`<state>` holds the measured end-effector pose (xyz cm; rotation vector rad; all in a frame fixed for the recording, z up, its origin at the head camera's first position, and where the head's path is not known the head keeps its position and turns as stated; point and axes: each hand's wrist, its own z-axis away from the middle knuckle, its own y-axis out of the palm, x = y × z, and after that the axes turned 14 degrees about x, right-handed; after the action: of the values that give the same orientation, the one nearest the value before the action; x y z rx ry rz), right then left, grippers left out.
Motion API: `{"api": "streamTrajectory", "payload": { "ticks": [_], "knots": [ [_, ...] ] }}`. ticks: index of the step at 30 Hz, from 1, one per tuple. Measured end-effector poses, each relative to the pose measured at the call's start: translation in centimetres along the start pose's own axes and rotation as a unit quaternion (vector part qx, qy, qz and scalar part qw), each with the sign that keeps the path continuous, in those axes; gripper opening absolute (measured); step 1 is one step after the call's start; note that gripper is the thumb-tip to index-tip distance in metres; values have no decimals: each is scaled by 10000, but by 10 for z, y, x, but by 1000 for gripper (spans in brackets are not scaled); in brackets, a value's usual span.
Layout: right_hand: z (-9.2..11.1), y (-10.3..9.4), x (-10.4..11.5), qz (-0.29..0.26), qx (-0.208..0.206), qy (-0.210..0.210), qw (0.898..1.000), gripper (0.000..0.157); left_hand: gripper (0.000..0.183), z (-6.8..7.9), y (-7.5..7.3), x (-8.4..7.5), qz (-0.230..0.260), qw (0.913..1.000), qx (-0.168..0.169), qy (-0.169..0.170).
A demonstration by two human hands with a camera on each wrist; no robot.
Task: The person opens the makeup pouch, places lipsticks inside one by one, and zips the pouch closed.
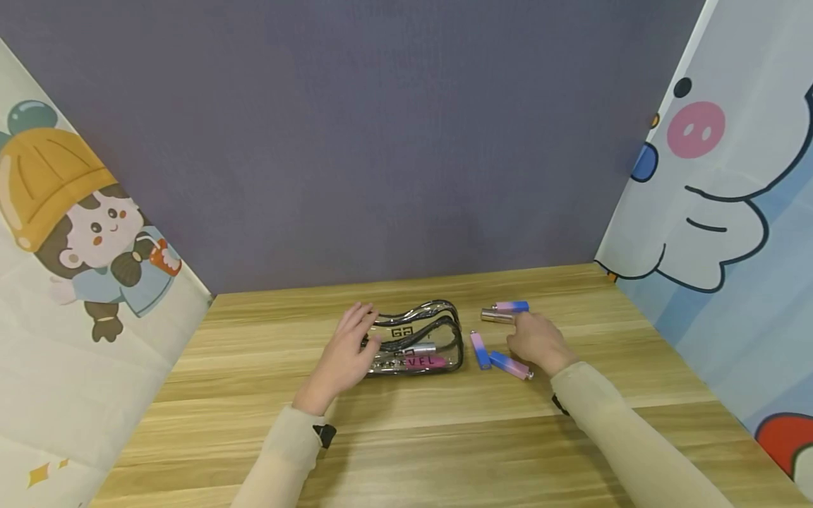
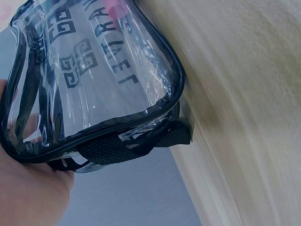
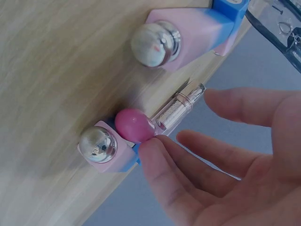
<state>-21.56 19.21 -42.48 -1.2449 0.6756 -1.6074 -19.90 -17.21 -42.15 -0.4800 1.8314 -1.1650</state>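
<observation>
A clear zip bag (image 1: pixel 401 331) with black piping and "TRAVEL" lettering lies on the table. A pink tube (image 1: pixel 427 362) and a silver tube (image 1: pixel 420 348) show through its front. My left hand (image 1: pixel 343 353) holds the bag's left end, thumb at the front. To the right, my right hand (image 1: pixel 538 341) reaches down at a silver lip gloss tube (image 1: pixel 497 317) with a pink rounded end. In the right wrist view, fingertips touch that pink end (image 3: pixel 134 125), while the thumb stands apart from the fingers. Around it lie blue-and-pink lip gloss tubes (image 1: pixel 480 351), (image 1: pixel 510 365), (image 1: pixel 512 306).
The wooden table (image 1: pixel 406 444) meets a grey-purple panel (image 1: pixel 381 155) behind the bag. Cartoon-printed sheets (image 1: pixel 63 339), (image 1: pixel 711 233) hang at the left and right sides. The blue-and-pink tubes have silver ball ends (image 3: pixel 156 43).
</observation>
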Motion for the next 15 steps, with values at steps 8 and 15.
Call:
{"api": "streamTrajectory", "payload": {
  "ticks": [8, 15],
  "knots": [
    [1, 0, 0, 88, 54, 60, 9999, 14, 54, -1, 0, 0, 9, 10000, -18, 32],
    [0, 0, 0, 62, 109, 127, 9998, 17, 54, -1, 0, 0, 24, 10000, 3, 34]
  ]
}}
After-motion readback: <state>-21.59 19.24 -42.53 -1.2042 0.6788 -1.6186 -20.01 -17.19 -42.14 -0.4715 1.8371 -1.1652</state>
